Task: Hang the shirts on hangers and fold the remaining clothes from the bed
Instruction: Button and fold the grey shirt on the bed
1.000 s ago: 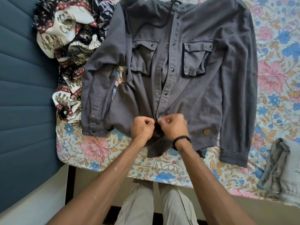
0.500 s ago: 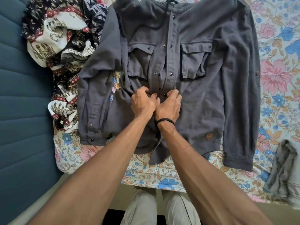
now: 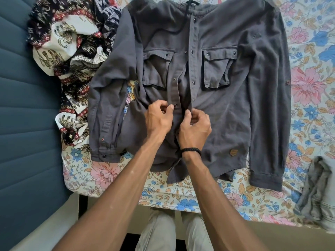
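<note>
Nearby, a heap of elephant-print cloth (image 3: 72, 57) lay against the blue headboard (image 3: 21, 105), its edge tucked under the shirt's sleeve; a crumpled grey garment (image 3: 319, 192) sat apart at the bed's near edge; the grey shirt (image 3: 244, 105) lay spread face-up on the floral bedsheet (image 3: 311, 84); both arms reached forward over it; the left hand (image 3: 158, 117) pinched one placket edge beside a snap, the right hand (image 3: 194, 125) pinched the other.
</note>
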The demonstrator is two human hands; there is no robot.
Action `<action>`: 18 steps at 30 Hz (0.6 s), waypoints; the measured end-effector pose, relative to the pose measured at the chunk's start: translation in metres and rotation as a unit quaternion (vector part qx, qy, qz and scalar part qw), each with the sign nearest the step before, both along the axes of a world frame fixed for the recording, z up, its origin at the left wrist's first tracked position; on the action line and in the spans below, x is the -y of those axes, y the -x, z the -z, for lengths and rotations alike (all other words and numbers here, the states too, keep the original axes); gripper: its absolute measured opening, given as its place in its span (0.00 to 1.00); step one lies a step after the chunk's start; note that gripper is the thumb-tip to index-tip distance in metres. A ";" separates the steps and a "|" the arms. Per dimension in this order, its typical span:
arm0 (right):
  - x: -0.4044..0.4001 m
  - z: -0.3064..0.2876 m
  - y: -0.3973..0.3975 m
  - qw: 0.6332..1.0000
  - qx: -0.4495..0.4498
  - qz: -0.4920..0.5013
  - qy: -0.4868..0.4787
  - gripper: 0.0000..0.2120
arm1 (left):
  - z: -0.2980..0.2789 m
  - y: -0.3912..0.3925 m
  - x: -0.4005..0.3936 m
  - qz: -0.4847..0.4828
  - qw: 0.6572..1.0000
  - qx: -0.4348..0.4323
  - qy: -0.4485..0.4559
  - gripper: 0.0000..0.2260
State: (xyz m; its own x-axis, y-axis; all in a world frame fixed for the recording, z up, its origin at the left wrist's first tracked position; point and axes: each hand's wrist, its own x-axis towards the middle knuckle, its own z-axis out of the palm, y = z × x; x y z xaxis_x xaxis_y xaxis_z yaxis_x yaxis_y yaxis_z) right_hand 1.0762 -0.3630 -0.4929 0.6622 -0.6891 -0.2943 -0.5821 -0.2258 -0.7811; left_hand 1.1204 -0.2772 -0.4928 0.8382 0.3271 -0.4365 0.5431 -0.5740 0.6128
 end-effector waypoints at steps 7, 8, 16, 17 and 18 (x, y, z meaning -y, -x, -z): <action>-0.012 -0.004 -0.017 1.000 0.005 -0.022 -0.019 0.07 | -0.006 -0.001 0.004 -0.014 0.998 0.006 0.056 0.09; -0.013 -0.003 -0.019 0.999 -0.004 -0.027 -0.022 0.08 | -0.005 -0.001 0.005 -0.028 0.997 0.003 0.076 0.07; -0.012 -0.002 -0.017 0.997 -0.032 -0.013 -0.076 0.09 | 0.013 -0.001 0.008 -0.168 0.960 -0.080 0.212 0.13; -0.012 -0.001 -0.017 0.996 -0.033 -0.009 -0.087 0.09 | 0.014 -0.001 0.008 -0.171 0.958 -0.084 0.214 0.13; -0.012 0.000 -0.018 0.995 -0.035 -0.007 -0.096 0.09 | 0.014 -0.001 0.008 -0.173 0.957 -0.085 0.216 0.14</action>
State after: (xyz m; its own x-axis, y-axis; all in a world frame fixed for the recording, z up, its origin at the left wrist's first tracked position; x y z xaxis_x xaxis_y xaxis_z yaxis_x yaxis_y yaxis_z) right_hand 1.0937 -0.3512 -0.4925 0.6446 -0.6072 -0.4645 -0.6338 -0.0849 -0.7688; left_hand 1.1216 -0.2847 -0.5064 0.6178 0.3306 -0.7135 0.7675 -0.0560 0.6386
